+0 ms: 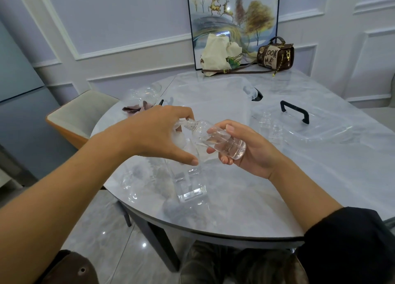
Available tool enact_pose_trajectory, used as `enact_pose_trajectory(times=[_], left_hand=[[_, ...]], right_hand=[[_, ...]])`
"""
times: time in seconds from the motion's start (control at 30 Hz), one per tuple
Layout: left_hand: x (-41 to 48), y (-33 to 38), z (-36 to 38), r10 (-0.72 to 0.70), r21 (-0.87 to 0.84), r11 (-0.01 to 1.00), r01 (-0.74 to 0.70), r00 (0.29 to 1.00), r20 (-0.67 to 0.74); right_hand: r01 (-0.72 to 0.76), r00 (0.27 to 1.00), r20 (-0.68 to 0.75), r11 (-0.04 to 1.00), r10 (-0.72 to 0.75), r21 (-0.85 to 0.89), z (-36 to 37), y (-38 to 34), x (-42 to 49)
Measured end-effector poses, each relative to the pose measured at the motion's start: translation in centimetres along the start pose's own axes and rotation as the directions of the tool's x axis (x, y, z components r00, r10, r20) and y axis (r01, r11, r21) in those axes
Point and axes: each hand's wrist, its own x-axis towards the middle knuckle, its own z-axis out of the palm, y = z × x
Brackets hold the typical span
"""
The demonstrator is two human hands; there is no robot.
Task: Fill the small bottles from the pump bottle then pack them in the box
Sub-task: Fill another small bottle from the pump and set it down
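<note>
Gripping pump bottle (188, 177): left hand (158, 134) | gripping tilted small bottle (215, 137): right hand (245, 153)

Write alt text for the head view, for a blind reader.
The right hand holds a small clear plastic bottle tilted at the nozzle of a tall clear pump bottle, whose top the left hand grips.

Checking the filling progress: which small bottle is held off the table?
The small bottle gripped in the right hand, tilted with its neck toward the pump bottle. The other two bottles stand upright on the table beside the lid, untouched.
</note>
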Motion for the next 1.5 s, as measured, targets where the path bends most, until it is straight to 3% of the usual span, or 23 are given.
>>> enact_pose_trajectory(times=[1.0, 1.5], left_hand=[[-0.1, -0.2, 1.3, 0.041, -0.047, 0.998, -0.04, 0.999, 0.016], [0.4, -0.2, 0.0, 0.052, 0.044, 0.998, -0.052, 0.999, 0.004]], right_hand=[[-0.027, 1.0, -0.003, 1.0, 0.027, -0.014, -0.1, 0.3, 0.1], [-0.012, 1.0, 0.029, 1.0, 0.012, -0.001, -0.1, 0.1, -0.1]])
